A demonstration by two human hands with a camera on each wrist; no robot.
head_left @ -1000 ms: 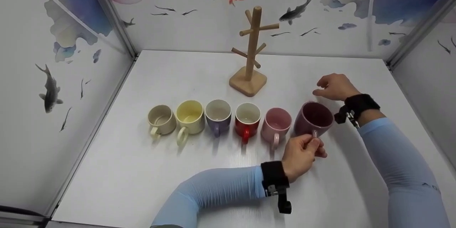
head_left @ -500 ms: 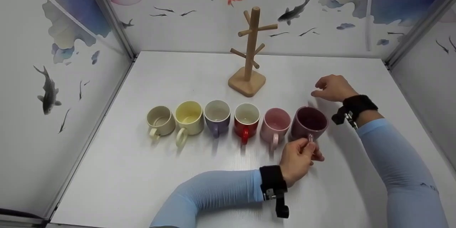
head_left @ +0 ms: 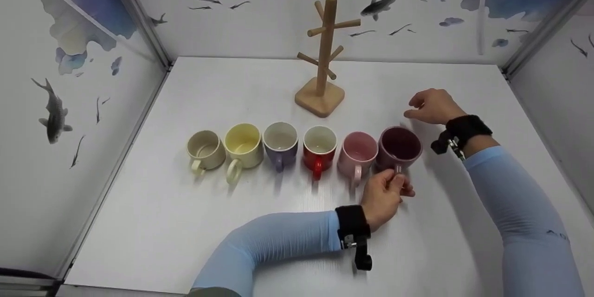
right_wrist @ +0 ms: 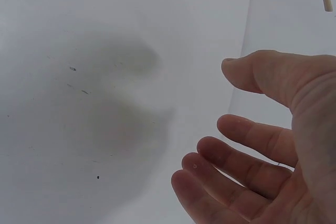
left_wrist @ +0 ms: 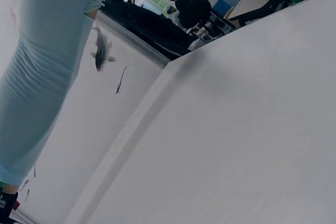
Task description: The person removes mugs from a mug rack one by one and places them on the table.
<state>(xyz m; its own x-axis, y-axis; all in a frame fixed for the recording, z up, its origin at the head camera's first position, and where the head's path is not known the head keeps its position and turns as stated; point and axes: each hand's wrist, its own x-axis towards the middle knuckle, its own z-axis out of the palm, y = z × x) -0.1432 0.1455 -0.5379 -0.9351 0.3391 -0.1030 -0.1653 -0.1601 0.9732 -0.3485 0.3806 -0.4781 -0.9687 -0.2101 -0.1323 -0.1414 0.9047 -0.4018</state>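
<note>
My left hand [head_left: 383,198] pinches the handle of a dark plum mug [head_left: 400,148] between thumb and fingers, at the right end of a row of mugs. That mug stands upright beside a pink mug [head_left: 358,151], close against it in the head view. Behind and right of the plum mug, my right hand [head_left: 435,106] hovers over the table. Its fingers [right_wrist: 247,156] are loosely bent and hold nothing, with the thumb apart from them. The left wrist view takes in only sleeve, table and wall; the left hand is out of it.
A wooden mug tree [head_left: 325,51] with bare pegs stands behind the row. Leftward from the pink mug come a red mug [head_left: 319,160], a purple mug [head_left: 280,154], a yellow mug [head_left: 243,151] and a beige mug [head_left: 205,151]. Fish-printed walls enclose the white table [head_left: 153,222].
The plum mug has shifted left toward the pink mug and come level on the table, with my left hand still on its handle. My right hand stays in about the same place.
</note>
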